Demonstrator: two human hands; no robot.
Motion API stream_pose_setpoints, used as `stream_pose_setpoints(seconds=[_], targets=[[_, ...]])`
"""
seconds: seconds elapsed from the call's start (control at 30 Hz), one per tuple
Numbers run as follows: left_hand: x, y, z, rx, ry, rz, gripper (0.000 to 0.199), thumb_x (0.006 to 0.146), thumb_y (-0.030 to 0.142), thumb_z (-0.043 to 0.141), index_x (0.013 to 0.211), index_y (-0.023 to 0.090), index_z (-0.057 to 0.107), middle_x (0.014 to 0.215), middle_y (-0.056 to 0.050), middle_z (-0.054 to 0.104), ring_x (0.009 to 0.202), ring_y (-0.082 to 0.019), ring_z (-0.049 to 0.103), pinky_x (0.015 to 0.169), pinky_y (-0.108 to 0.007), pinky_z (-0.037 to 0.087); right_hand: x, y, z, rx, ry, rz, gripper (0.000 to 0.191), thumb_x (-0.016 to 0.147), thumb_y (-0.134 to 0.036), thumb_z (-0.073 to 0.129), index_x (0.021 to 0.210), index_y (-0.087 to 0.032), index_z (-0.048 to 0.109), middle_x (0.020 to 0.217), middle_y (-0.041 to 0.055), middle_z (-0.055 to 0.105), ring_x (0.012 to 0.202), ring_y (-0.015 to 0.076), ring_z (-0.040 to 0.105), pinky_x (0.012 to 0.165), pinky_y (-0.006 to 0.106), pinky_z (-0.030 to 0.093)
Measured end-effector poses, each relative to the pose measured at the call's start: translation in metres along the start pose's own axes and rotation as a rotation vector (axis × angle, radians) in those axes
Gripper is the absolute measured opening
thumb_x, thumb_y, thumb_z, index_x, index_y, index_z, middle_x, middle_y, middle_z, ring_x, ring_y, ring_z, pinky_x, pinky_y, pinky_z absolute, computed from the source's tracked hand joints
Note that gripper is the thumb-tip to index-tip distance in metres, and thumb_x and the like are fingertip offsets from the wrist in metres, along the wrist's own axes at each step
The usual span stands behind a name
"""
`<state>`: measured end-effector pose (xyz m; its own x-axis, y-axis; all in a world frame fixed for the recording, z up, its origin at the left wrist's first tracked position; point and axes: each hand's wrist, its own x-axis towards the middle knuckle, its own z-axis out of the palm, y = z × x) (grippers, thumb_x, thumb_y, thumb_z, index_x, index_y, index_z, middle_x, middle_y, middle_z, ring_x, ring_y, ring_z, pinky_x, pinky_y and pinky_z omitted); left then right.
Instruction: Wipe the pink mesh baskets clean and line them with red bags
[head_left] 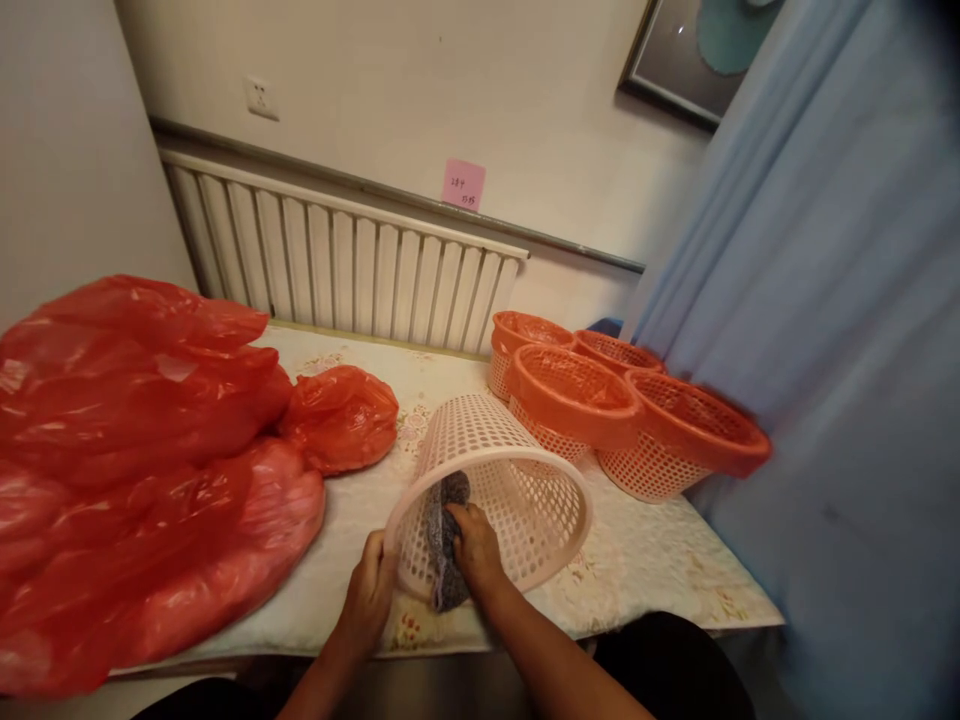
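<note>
A pale pink perforated basket (476, 430) lies tilted on the table, its open mouth facing me. My left hand (369, 590) grips the left side of its rim. Inside the mouth, my right hand (476, 548) holds a dark grey cloth (444, 560) against the inner left wall. The cloth hangs down over the lower rim. Part of my right hand's fingers is hidden in the cloth.
Red plastic bags (150, 470) pile up on the left, with a smaller red bundle (345, 415) beside them. Several baskets lined with red bags (574, 395) stand at the back right, near a blue curtain (840, 300). A radiator (337, 250) runs along the wall behind the table (637, 570).
</note>
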<state>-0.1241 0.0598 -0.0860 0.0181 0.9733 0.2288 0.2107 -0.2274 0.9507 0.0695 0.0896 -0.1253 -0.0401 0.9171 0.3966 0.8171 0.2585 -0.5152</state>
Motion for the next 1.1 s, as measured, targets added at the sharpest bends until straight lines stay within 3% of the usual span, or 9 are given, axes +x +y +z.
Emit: stream_pose_setpoints(seconds=[0.07, 0.17, 0.33, 0.4, 0.53, 0.67, 0.83, 0.93, 1.1], targets=[[-0.003, -0.011, -0.001, -0.039, 0.018, -0.064, 0.036, 0.087, 0.055, 0.040, 0.092, 0.022, 0.053, 0.072, 0.002, 0.059, 0.070, -0.020, 0.057, 0.065, -0.030, 0.047, -0.002, 0.005, 0.001, -0.015, 0.002, 0.015, 0.064, 0.061, 0.000, 0.045, 0.120, -0.020, 0.060, 0.107, 0.0085, 0.058, 0.099, 0.0217, 0.053, 0.091, 0.033, 0.043], [-0.002, -0.026, -0.001, -0.181, -0.051, -0.081, 0.038, 0.080, 0.058, 0.051, 0.093, 0.022, 0.052, 0.081, 0.000, 0.063, 0.079, -0.021, 0.060, 0.073, -0.032, 0.050, -0.003, 0.009, 0.003, -0.021, 0.005, 0.027, 0.065, 0.061, 0.000, 0.045, 0.121, -0.020, 0.060, 0.108, 0.0077, 0.058, 0.101, 0.0214, 0.052, 0.093, 0.032, 0.042], [-0.003, -0.050, 0.014, -0.335, -0.350, -0.196, 0.037, 0.065, 0.044, 0.070, 0.088, 0.017, 0.059, 0.084, -0.005, 0.071, 0.087, -0.026, 0.066, 0.082, -0.038, 0.052, -0.003, 0.010, 0.004, -0.007, 0.010, 0.036, 0.067, 0.059, 0.000, 0.044, 0.122, -0.018, 0.059, 0.110, 0.0092, 0.058, 0.103, 0.0216, 0.053, 0.095, 0.033, 0.042], [-0.004, -0.056, 0.022, -0.328, -0.406, -0.216, 0.031, 0.065, 0.038, 0.071, 0.084, 0.014, 0.063, 0.078, -0.007, 0.072, 0.082, -0.027, 0.067, 0.079, -0.040, 0.053, -0.003, 0.011, 0.003, 0.003, 0.017, 0.040, 0.067, 0.059, 0.000, 0.045, 0.122, -0.018, 0.058, 0.111, 0.0094, 0.058, 0.104, 0.0216, 0.053, 0.095, 0.034, 0.043], [-0.004, -0.058, 0.027, -0.353, -0.409, -0.192, 0.027, 0.069, 0.031, 0.068, 0.088, 0.012, 0.067, 0.082, -0.008, 0.074, 0.082, -0.026, 0.068, 0.079, -0.038, 0.053, -0.001, 0.010, 0.001, 0.036, 0.031, 0.051, 0.064, 0.060, -0.002, 0.045, 0.121, -0.017, 0.059, 0.110, 0.0094, 0.060, 0.104, 0.0214, 0.054, 0.096, 0.034, 0.043], [0.001, -0.051, 0.018, -0.382, -0.382, -0.135, 0.025, 0.073, 0.030, 0.065, 0.092, 0.014, 0.066, 0.088, -0.005, 0.073, 0.084, -0.024, 0.067, 0.081, -0.035, 0.052, 0.007, -0.006, 0.004, 0.077, 0.041, 0.053, 0.064, 0.061, -0.002, 0.044, 0.121, -0.019, 0.058, 0.111, 0.0081, 0.062, 0.105, 0.0208, 0.056, 0.097, 0.035, 0.043], [0.007, -0.038, -0.003, -0.260, -0.259, -0.038, 0.017, 0.076, 0.034, 0.062, 0.080, 0.018, 0.062, 0.066, 0.003, 0.063, 0.062, -0.016, 0.060, 0.057, -0.024, 0.048, 0.009, -0.039, 0.006, 0.172, 0.049, 0.074, 0.062, 0.063, -0.003, 0.046, 0.122, -0.019, 0.057, 0.112, 0.0074, 0.061, 0.105, 0.0205, 0.056, 0.097, 0.033, 0.042], [0.011, -0.031, -0.012, -0.239, -0.222, -0.018, 0.018, 0.077, 0.036, 0.062, 0.075, 0.018, 0.060, 0.062, 0.004, 0.059, 0.058, -0.014, 0.057, 0.054, -0.022, 0.046, 0.000, -0.040, -0.006, -0.001, -0.074, -0.010, 0.055, 0.067, -0.003, 0.046, 0.115, -0.024, 0.061, 0.105, 0.0054, 0.060, 0.098, 0.0205, 0.055, 0.087, 0.030, 0.044], [0.014, -0.025, -0.012, -0.240, -0.213, -0.004, 0.021, 0.074, 0.036, 0.066, 0.066, 0.018, 0.057, 0.060, 0.005, 0.053, 0.057, -0.012, 0.051, 0.052, -0.019, 0.041, -0.014, -0.004, -0.040, -0.425, -0.215, -0.054, 0.037, 0.082, -0.009, 0.045, 0.105, -0.028, 0.068, 0.092, 0.0055, 0.061, 0.087, 0.0216, 0.053, 0.075, 0.028, 0.039]])
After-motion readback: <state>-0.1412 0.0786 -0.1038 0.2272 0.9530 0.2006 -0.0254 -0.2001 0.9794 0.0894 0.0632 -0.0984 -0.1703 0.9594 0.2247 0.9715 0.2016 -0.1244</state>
